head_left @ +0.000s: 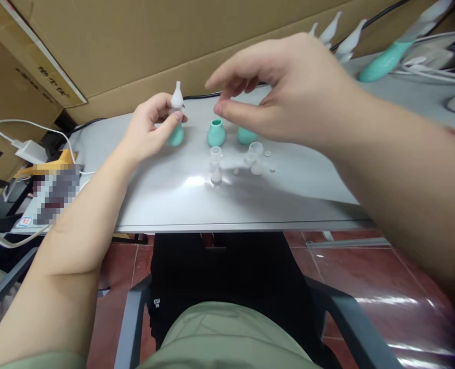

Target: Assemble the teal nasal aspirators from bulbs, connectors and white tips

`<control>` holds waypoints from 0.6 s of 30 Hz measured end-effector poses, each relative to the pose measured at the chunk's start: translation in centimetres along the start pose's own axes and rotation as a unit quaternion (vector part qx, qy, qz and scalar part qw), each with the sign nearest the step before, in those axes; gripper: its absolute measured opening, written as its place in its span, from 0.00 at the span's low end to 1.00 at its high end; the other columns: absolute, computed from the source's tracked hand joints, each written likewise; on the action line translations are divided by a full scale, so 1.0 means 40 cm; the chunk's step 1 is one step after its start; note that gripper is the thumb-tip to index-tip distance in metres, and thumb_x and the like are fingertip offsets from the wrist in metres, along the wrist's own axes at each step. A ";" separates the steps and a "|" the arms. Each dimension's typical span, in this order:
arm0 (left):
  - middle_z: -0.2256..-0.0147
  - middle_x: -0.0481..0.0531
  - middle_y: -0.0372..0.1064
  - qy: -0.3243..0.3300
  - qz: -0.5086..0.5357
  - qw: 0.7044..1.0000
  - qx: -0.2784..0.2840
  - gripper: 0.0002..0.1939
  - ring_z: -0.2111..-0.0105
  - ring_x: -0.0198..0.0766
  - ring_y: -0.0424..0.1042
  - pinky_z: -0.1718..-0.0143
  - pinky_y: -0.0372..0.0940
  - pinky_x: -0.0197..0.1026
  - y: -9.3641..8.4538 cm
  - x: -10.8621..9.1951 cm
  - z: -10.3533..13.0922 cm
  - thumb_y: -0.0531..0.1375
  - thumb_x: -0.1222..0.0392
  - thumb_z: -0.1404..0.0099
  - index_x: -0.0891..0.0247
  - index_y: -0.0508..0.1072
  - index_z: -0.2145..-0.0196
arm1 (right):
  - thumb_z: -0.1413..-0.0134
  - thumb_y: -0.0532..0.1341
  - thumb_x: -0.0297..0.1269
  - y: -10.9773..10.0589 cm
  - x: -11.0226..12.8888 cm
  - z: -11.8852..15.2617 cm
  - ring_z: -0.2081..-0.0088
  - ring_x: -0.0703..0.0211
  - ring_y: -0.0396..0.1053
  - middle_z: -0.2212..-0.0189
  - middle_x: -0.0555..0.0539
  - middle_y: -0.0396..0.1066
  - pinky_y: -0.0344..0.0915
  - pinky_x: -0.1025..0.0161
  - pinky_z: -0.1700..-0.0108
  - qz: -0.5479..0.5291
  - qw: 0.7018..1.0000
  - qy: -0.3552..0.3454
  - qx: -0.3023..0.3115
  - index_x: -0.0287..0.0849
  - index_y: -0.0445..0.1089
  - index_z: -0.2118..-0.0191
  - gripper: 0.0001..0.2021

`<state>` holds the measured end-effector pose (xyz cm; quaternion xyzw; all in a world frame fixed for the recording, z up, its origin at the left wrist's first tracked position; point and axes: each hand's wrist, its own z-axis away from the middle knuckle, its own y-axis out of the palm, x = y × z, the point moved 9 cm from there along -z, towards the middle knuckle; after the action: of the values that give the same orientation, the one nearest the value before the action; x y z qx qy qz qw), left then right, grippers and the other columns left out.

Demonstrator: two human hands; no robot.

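My left hand [148, 123] is wrapped round a nasal aspirator [177, 135] with a teal bulb below and a white tapered nozzle on top; it stands upright at the table. In the air to the right, my right hand [284, 87] hovers with thumb and fingers apart and nothing seen between them. Below its fingertips stands an open-topped teal bulb [216, 134]. A second teal bulb [246, 136] is partly hidden by that hand. In front of the bulbs are a clear cylinder [215, 154], another clear cylinder piece [255, 149] and several small whitish discs [256, 168].
White nozzles [352, 42] stand behind my right wrist, beside a whole teal aspirator [387, 61] lying at the back right. Cardboard [135, 46] walls the table's back. At the left are a white charger [32, 152] with its cable and a yellow-orange object [54, 163].
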<state>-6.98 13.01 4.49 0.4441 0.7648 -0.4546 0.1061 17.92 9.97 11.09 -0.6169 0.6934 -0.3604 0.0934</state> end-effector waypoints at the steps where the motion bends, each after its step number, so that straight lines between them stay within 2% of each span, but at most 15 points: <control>1: 0.53 0.59 0.90 -0.003 -0.010 1.000 -0.019 0.38 0.52 0.53 0.89 0.49 0.83 0.56 -0.014 0.019 -0.004 0.67 0.11 0.27 0.50 0.81 0.50 | 0.30 0.70 0.38 -0.003 0.002 0.000 0.56 0.49 0.83 0.58 0.47 0.89 0.79 0.47 0.49 0.008 1.000 -0.022 0.020 0.53 0.92 0.50 0.11; 2: 0.53 0.58 0.90 -0.007 -0.020 0.999 -0.032 0.38 0.53 0.53 0.88 0.51 0.83 0.56 -0.025 0.038 -0.008 0.68 0.11 0.28 0.49 0.81 0.51 | 0.30 0.71 0.41 0.000 0.002 0.002 0.59 0.50 0.82 0.61 0.48 0.88 0.78 0.47 0.52 0.007 0.998 -0.047 0.045 0.55 0.91 0.55 0.08; 4: 0.56 0.57 0.89 -0.018 -0.032 0.998 -0.047 0.40 0.57 0.52 0.87 0.53 0.82 0.57 -0.041 0.073 -0.014 0.71 0.09 0.33 0.50 0.82 0.53 | 0.28 0.72 0.51 0.020 -0.016 0.016 0.63 0.54 0.81 0.64 0.51 0.87 0.76 0.49 0.57 -0.008 0.992 -0.072 0.104 0.54 0.90 0.60 0.12; 7: 0.56 0.55 0.89 -0.031 -0.029 0.998 -0.039 0.41 0.57 0.47 0.85 0.49 0.83 0.58 -0.046 0.114 -0.020 0.73 0.09 0.35 0.51 0.79 0.55 | 0.24 0.73 0.63 0.075 -0.062 0.056 0.62 0.60 0.81 0.64 0.53 0.88 0.75 0.55 0.59 -0.027 0.975 -0.072 0.207 0.54 0.91 0.62 0.21; 9: 0.54 0.52 0.89 -0.041 -0.027 0.998 -0.026 0.42 0.55 0.42 0.84 0.45 0.84 0.57 -0.044 0.135 -0.021 0.74 0.10 0.33 0.52 0.77 0.54 | 0.21 0.71 0.66 0.092 -0.086 0.083 0.59 0.61 0.81 0.64 0.53 0.88 0.75 0.57 0.58 -0.029 0.971 -0.076 0.223 0.54 0.92 0.61 0.24; 12: 0.51 0.49 0.89 -0.056 -0.028 0.998 -0.001 0.42 0.54 0.35 0.82 0.46 0.82 0.52 -0.037 0.172 -0.023 0.74 0.12 0.28 0.55 0.74 0.49 | 0.18 0.71 0.62 0.099 -0.102 0.114 0.55 0.58 0.81 0.62 0.51 0.89 0.76 0.55 0.53 -0.021 0.972 -0.073 0.224 0.52 0.92 0.61 0.24; 15: 0.52 0.46 0.88 -0.037 -0.037 0.999 -0.001 0.43 0.60 0.31 0.76 0.52 0.79 0.49 -0.037 0.210 -0.025 0.72 0.15 0.25 0.55 0.73 0.38 | 0.17 0.72 0.55 0.101 -0.088 0.137 0.54 0.55 0.80 0.62 0.52 0.89 0.76 0.53 0.49 -0.010 0.966 -0.078 0.247 0.52 0.93 0.58 0.19; 18: 0.52 0.49 0.89 0.005 -0.044 0.999 -0.022 0.45 0.61 0.39 0.79 0.59 0.77 0.50 -0.038 0.241 -0.018 0.74 0.19 0.27 0.48 0.71 0.27 | 0.21 0.73 0.42 0.110 -0.068 0.151 0.50 0.47 0.80 0.61 0.51 0.89 0.78 0.50 0.45 0.021 0.953 -0.074 0.291 0.53 0.94 0.54 0.09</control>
<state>-13.62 18.93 0.37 0.4099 0.7942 -0.4391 0.0917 18.52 10.06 3.16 -0.5730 0.5623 -0.4979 0.3281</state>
